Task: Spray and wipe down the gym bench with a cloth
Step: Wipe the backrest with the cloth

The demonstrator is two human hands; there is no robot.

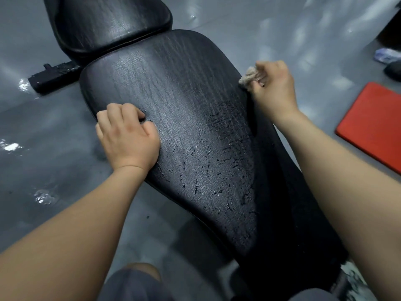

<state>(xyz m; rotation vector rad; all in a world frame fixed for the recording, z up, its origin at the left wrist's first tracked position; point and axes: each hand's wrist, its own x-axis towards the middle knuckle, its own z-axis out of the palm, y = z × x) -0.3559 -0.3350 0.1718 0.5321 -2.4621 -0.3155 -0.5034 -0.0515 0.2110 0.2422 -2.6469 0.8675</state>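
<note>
1. Gym bench [173, 94]: black padded seat, with wet droplets across its near half.
2. Cloth [248, 76]: beige and bunched, at the seat's right edge, grasped by the right hand [275, 90].
3. Left hand [128, 137]: clenched on nothing, resting at the seat's left edge.
4. Red mat [373, 122]: on the floor, right of the bench.

Your black padded surface [173, 94] is cracked and beaded with droplets [208, 166] near you; the glossy grey floor [43, 148] beneath it carries 1 red mat [373, 124].
</note>
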